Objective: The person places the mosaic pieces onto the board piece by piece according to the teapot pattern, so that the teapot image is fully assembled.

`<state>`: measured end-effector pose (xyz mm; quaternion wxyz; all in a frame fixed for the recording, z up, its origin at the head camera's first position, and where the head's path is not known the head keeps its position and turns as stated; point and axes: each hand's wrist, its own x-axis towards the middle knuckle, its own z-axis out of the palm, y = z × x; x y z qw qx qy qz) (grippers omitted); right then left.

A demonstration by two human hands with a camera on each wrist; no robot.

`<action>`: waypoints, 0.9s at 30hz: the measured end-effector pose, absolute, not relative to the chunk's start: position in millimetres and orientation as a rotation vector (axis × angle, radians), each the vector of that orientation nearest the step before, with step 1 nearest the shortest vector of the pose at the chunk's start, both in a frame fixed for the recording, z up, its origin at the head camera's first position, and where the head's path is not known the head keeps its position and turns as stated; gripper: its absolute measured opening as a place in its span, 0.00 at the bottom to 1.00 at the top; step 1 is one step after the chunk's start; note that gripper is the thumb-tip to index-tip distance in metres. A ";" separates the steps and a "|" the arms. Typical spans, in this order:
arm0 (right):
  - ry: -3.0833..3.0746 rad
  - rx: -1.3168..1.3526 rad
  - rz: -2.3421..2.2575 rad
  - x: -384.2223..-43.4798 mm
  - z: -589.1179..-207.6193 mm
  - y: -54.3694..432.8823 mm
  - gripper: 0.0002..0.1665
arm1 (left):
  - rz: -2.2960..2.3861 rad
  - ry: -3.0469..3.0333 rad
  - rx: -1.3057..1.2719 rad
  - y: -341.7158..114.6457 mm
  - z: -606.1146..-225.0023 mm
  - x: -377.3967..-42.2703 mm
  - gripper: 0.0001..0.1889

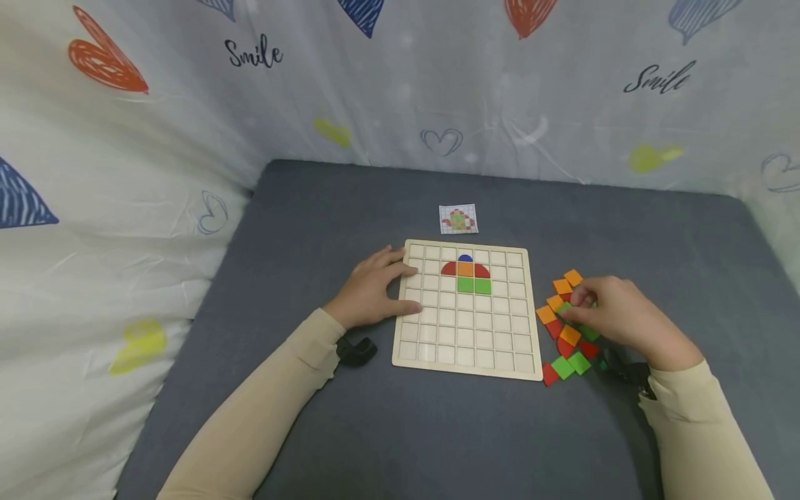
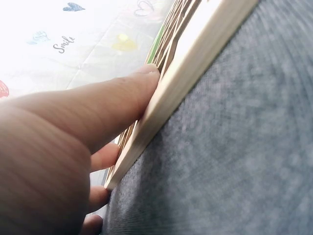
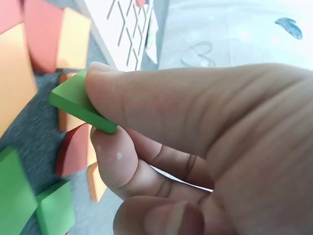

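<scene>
My left hand point(image 1: 370, 288) rests along the left edge of a pale wooden grid board point(image 1: 465, 371), thumb and index fingertips on its outer squares. The left wrist view shows the thumb point(image 2: 112, 100) lying over the board's rim point(image 2: 188, 76). Between thumb and index finger, my right hand point(image 1: 625, 319) pinches a green square tile point(image 3: 71, 100) above a loose pile of tiles to the right of the board. Set in the upper grid are a blue half-round piece point(image 1: 465, 257), an orange square point(image 1: 465, 269), red quarter-round pieces point(image 1: 448, 269) on either side, and green squares point(image 1: 473, 285) below.
Orange, red and green tiles point(image 1: 570, 335) lie scattered beside the board, partly under my right hand. A small picture card point(image 1: 458, 219) with a coloured grid pattern lies beyond the board's far edge. A printed white curtain point(image 1: 400, 90) hangs behind the grey table point(image 1: 350, 208).
</scene>
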<state>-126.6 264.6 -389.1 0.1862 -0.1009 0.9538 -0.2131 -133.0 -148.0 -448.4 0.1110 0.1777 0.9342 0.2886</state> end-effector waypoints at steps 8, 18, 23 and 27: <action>2.710 -0.321 -0.625 -137.2 -380.5 242.0 0.15 | 0.848 2.749 0.528 -148.7 -447.2 -133.4 0.39; 2.721 -0.394 -0.662 -142.7 -371.1 205.6 0.14 | 0.852 2.746 0.542 -148.7 -446.2 -133.6 0.40; 2.722 -0.460 -0.663 -145.2 -371.3 189.6 0.10 | 0.851 2.740 0.535 -147.6 -445.0 -132.9 0.39; 2.725 -0.515 -0.671 -148.5 -373.1 175.3 0.08 | 0.847 2.739 0.531 -147.9 -445.5 -132.2 0.39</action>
